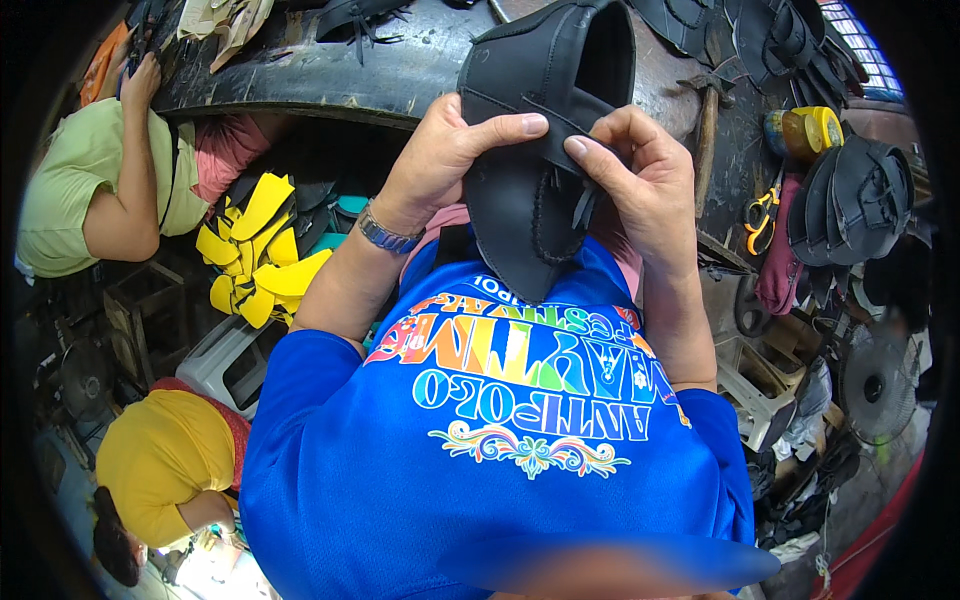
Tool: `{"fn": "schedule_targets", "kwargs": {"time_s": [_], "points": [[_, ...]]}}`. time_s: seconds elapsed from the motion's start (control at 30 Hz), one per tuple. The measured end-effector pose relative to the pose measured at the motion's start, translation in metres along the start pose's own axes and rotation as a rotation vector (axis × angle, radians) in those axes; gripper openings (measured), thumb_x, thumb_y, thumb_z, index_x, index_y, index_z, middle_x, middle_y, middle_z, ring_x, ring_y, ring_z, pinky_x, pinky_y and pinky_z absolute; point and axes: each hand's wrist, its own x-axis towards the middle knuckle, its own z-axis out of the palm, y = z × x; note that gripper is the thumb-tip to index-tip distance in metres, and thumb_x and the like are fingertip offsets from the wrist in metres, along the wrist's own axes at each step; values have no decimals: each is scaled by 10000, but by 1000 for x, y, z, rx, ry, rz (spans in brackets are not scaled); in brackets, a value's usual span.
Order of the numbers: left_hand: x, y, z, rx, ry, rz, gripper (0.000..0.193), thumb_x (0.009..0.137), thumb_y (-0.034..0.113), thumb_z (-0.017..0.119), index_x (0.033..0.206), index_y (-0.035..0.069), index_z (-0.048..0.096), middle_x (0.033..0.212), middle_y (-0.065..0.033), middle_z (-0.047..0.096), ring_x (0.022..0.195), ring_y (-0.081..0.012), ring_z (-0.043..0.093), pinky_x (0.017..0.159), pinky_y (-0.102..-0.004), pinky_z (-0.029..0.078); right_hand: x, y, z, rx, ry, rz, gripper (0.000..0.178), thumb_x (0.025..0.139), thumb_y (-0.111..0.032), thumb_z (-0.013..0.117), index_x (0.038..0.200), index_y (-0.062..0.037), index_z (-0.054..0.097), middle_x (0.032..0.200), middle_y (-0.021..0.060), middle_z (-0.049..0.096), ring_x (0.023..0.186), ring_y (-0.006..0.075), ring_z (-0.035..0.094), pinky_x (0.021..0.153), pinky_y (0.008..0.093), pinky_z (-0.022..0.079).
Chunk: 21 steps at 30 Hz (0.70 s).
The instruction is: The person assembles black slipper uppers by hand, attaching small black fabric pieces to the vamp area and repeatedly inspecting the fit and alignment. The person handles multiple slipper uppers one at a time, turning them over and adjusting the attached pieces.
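I hold a black leather shoe upper [530, 190] with both hands, above my lap and my blue shirt. My left hand [445, 150] grips its left side, thumb laid across the top fold. Fingers of my right hand [640, 170] pinch the seam and the loose black straps near its middle. The upper's open end points up toward the dark workbench [330, 70]. A metal watch band sits on my left wrist.
A hammer [708, 120] lies on the bench to the right, beside scissors with orange handles [760, 215], tape rolls [805, 130] and stacked black uppers [850, 200]. Yellow shoe pieces [255, 250] are piled at left. Two other people sit at left, in green [85, 170] and in yellow [165, 455].
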Motion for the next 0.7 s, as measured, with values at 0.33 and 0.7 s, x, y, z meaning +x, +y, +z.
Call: {"fn": "schedule_targets", "kwargs": {"time_s": [0.33,0.7], "points": [[-6,-7,20,173,99,193,310,964,258,656,1142,4,639,1006,-62,703,859,-106,675,736,-235,560,2,-12,8,-693,217,-606,260,748,-49,763,1005,-84,743,997,85,640,949,247,575,869,362,417],[-2,-9,19,353,101,243,302,987,280,624,1071,-7,672,952,-37,705,820,-84,656,720,-227,542,8,-7,6,-413,39,-476,254,832,40,683,1073,-40,702,974,102,613,913,232,601,797,309,493]]}}
